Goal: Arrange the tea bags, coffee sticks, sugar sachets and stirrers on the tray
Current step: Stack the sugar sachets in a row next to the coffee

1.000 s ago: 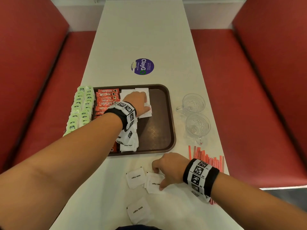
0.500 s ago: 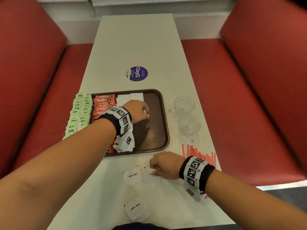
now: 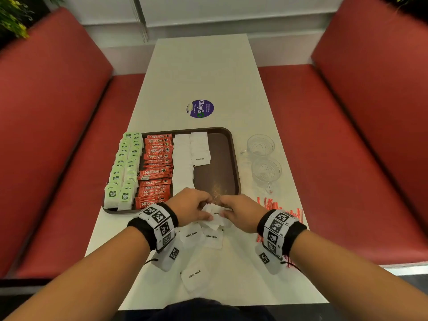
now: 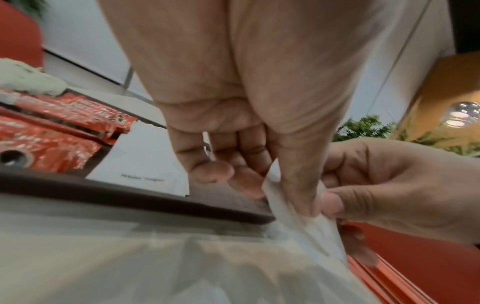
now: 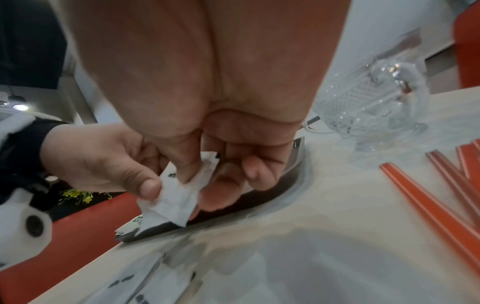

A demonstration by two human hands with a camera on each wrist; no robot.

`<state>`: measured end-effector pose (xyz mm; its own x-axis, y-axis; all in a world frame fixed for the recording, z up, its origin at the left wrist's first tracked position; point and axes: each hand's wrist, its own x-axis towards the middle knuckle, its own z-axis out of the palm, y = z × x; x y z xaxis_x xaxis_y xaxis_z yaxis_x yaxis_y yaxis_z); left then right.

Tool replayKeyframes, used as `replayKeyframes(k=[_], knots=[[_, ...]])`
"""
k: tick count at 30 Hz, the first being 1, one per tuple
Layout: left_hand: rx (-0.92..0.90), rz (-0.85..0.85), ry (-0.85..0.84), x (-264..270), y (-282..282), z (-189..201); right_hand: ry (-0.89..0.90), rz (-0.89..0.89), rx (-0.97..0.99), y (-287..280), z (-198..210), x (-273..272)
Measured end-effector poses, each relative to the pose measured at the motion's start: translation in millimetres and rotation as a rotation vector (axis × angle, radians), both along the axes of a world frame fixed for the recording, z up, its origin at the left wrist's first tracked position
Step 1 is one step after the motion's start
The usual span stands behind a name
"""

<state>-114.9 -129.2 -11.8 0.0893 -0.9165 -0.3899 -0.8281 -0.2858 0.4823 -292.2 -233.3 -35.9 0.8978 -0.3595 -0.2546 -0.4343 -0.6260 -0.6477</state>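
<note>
A brown tray [image 3: 234, 158] holds green tea bags [image 3: 124, 167] on its left, red coffee sticks [image 3: 156, 167] beside them and white sugar sachets [image 3: 185, 158] in the middle. Both hands meet just in front of the tray's near edge. My left hand [image 3: 196, 208] and my right hand [image 3: 231, 210] pinch the same small bunch of white sugar sachets [image 3: 215, 215], [image 4: 298, 214], [image 5: 179, 191] between thumbs and fingers. More sugar sachets [image 3: 201, 237] lie loose on the table under the hands. Red stirrers [image 3: 280, 209] lie on the table at the right.
Two cut-glass cups [image 3: 264, 158] stand right of the tray. A purple round sticker [image 3: 200, 108] sits on the white table [image 3: 199, 72] beyond it. Red bench seats [image 3: 347, 147] flank the table on both sides.
My left hand has left the sachets on the tray and come back to the near edge. My right hand has lifted sachets off the table, and both hands now hold them together.
</note>
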Motion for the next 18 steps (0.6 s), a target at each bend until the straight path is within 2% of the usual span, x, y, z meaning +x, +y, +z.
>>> replayKeyframes(k=[4,9,13,18], knots=[[-0.041,0.070,0.014,8.8,4.0,2.6,-0.001,-0.028,0.009,-0.3,5.7,-4.3],[-0.196,0.129,0.049,16.0,9.2,11.8,-0.079,-0.060,0.023,-1.3,14.1,-6.7],[-0.117,0.096,0.011,18.8,7.7,15.8,-0.079,-0.105,0.019,-4.5,16.2,-5.2],[-0.111,0.018,0.008,13.2,1.9,18.6,-0.126,-0.107,0.148,-0.7,21.1,5.2]])
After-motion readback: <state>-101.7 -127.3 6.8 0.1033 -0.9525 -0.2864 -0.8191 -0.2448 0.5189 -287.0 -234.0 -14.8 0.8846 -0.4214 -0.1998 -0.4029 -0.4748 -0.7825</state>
